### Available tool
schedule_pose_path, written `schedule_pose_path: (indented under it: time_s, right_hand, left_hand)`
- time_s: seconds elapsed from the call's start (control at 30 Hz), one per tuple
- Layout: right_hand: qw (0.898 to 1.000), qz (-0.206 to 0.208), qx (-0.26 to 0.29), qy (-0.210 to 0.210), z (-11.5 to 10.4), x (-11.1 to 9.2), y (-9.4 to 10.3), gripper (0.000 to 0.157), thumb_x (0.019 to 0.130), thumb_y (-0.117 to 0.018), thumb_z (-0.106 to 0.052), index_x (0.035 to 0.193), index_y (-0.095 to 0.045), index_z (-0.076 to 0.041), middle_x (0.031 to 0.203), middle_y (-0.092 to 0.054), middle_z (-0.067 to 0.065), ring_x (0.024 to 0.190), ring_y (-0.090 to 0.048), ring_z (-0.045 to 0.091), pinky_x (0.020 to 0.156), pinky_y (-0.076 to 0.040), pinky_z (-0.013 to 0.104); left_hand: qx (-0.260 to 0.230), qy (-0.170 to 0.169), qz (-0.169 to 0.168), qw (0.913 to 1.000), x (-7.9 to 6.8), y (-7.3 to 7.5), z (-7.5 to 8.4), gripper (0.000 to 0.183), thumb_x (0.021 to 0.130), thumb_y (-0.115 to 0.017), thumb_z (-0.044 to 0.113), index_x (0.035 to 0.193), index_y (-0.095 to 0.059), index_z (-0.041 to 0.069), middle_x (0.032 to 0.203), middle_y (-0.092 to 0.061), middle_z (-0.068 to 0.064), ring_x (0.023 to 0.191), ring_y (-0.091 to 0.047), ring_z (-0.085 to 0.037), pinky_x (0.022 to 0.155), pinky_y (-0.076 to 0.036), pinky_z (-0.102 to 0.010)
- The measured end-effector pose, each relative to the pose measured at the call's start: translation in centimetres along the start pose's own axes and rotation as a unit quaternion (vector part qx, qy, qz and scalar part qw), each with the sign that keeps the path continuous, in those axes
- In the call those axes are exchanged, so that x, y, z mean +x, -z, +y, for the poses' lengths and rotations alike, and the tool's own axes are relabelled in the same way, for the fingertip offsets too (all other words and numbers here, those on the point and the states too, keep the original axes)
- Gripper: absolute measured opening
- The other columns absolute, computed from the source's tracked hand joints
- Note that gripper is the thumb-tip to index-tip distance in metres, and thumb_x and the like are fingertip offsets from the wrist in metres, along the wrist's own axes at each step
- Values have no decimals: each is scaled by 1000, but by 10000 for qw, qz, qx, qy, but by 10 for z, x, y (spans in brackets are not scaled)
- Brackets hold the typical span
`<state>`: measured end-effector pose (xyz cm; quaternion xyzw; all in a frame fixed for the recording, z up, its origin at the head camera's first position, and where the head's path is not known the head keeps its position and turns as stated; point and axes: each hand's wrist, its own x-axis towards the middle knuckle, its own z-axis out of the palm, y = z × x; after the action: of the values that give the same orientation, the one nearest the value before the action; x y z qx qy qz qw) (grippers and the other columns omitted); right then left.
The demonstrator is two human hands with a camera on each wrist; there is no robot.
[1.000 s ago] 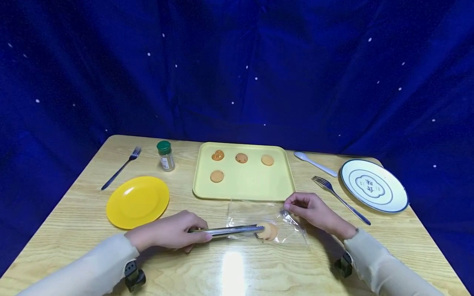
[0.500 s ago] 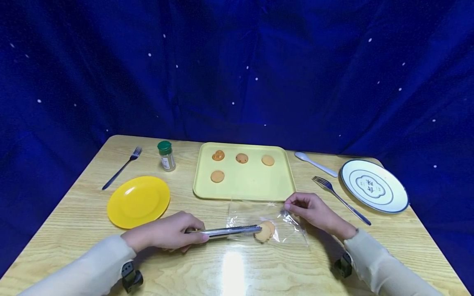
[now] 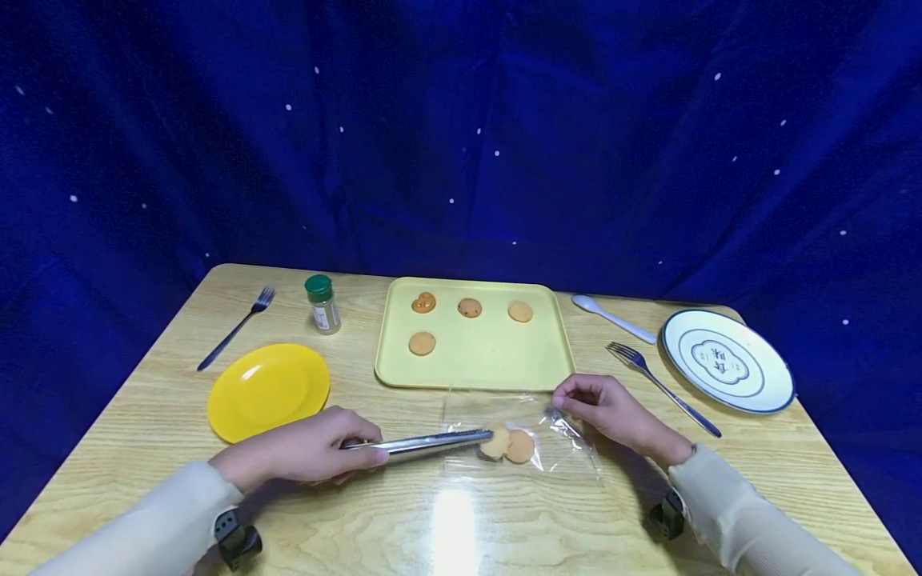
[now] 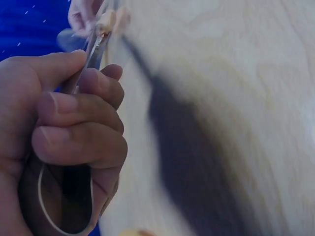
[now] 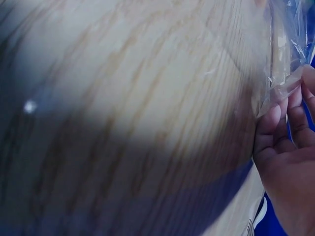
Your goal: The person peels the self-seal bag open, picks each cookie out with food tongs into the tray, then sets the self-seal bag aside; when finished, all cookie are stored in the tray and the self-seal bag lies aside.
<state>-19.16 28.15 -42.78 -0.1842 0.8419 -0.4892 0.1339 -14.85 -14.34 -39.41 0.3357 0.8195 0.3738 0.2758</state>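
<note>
My left hand (image 3: 306, 450) grips metal tongs (image 3: 425, 442), its fingers curled round the arms, as the left wrist view also shows. Right at the tongs' tips is a pale cookie (image 3: 495, 443) with an uneven edge. A smooth round cookie (image 3: 520, 447) lies just right of it, slightly overlapped in the head view. Both cookies are within the outline of a clear plastic bag (image 3: 468, 408) spread on the table. With thumb and fingers, my right hand (image 3: 605, 412) pinches the bag's far right corner; in the right wrist view the crinkled film (image 5: 278, 91) runs into the fingertips.
Behind the bag sits a pale yellow tray (image 3: 497, 360) bearing several cookies. Leftward are a yellow plate (image 3: 266, 392), a green-capped shaker (image 3: 322, 306) and a fork (image 3: 238, 328). A spoon (image 3: 612, 318), another fork (image 3: 663, 388) and a white plate (image 3: 756, 352) lie on the right.
My left hand has drawn back leftward with the tongs. The uneven-edged cookie has slid left with the tips, uncovering more of the round one. My right hand has stayed put.
</note>
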Motion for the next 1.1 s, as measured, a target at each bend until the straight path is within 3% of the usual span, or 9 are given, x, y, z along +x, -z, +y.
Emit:
schedule_pose_path:
  time_s: [0.2,0.37,0.53,0.7,0.77,0.8,0.97,1.03,1.1]
  right_hand:
    - [9999,-2,-63,100,-1,-2,2,16,95,-62,-18,98,-67,-4,85,-63,6,65,-47,2,55,-41,23]
    - [9999,-4,-73,124,0,-2,4,14,95,-62,-16,98,-66,-3,87,-64,6,67,-48,2,56,-42,22]
    - [9998,-104,17,168,1,-1,2,15,95,-61,-15,98,-66,-1,87,-64,6,68,-49,4,57,-42,22]
    - [9998,-99,36,147,2,0,0,15,95,-62,-15,99,-66,-1,86,-64,8,66,-50,7,55,-43,22]
    - [9999,-78,17,147,2,0,0,14,95,-62,-15,99,-67,-2,86,-64,8,66,-50,6,56,-43,22]
    - [9998,-86,15,157,1,0,0,14,95,-62,-15,99,-66,-2,86,-63,8,66,-49,6,56,-43,22]
    - [9997,-140,10,195,0,0,-1,15,94,-63,-15,98,-67,-1,85,-64,7,68,-50,6,58,-43,22]
    - [9997,-137,-6,205,0,-1,0,15,94,-63,-15,97,-67,-1,86,-65,6,69,-52,6,60,-44,22]
    - [9997,-135,-12,208,1,-1,0,14,94,-63,-15,97,-67,-2,86,-65,7,70,-52,6,60,-45,23]
  left_hand:
    - [-163,22,401,9991,-28,19,-2,33,100,-51,35,81,-62,10,55,-45,11,42,-40,1,39,-37,-20]
    - [108,84,1119,9936,-37,39,2,30,101,-51,33,80,-59,13,56,-47,9,40,-38,2,35,-35,-20]
    - [1224,420,1858,9740,-23,53,8,30,100,-52,37,77,-56,18,56,-42,10,46,-36,-1,45,-33,-21]
    - [2379,599,2003,9485,9,51,13,30,100,-53,31,74,-52,16,58,-36,7,49,-35,-4,47,-31,-22]
    - [3016,641,2051,9289,22,47,13,28,99,-55,29,75,-53,15,58,-41,6,50,-40,-6,47,-33,-23]
    - [3396,611,2115,9144,28,45,13,26,99,-56,29,77,-54,14,58,-44,4,50,-44,-8,46,-36,-25]
    - [4948,311,2506,8315,49,34,8,17,95,-60,18,84,-60,5,66,-63,-7,57,-62,-18,46,-47,-34]
    - [5282,205,2605,8079,53,31,7,10,94,-61,10,87,-61,3,68,-64,-9,58,-62,-19,45,-48,-35]
    - [5520,131,2660,7902,56,29,6,3,91,-61,4,90,-61,2,69,-64,-10,58,-61,-18,44,-47,-33]
